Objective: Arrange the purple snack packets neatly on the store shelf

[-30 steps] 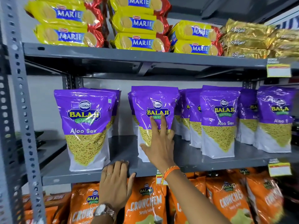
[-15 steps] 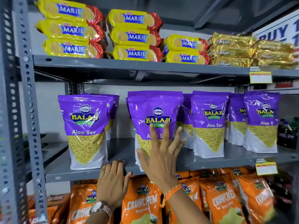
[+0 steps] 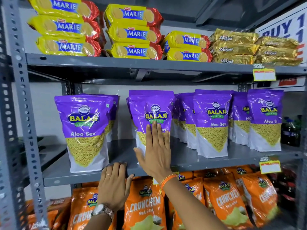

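Note:
Purple Balaji Aloo Sev packets stand upright on the grey middle shelf (image 3: pixel 186 161). One packet (image 3: pixel 83 123) stands at the left, with another behind it. A middle packet (image 3: pixel 152 112) stands near the front, and my right hand (image 3: pixel 155 153) lies flat against its lower face, fingers together and pointing up. Further right stand a third front packet (image 3: pixel 211 120) and one at the far right (image 3: pixel 265 117), with more packets behind them. My left hand (image 3: pixel 114 183), wearing a ring and a watch, rests on the shelf's front edge and holds nothing.
Yellow Marie biscuit packs (image 3: pixel 132 33) and gold Krackjack packs (image 3: pixel 234 47) fill the upper shelf. Orange Crunchem bags (image 3: pixel 226 203) fill the shelf below. A perforated grey upright (image 3: pixel 21 113) runs down the left. Price tags (image 3: pixel 270 166) hang at the right shelf edges.
My right hand's spread fingers have closed together, flat on the middle packet. That packet now stands further back and more upright. My left hand stays on the shelf edge.

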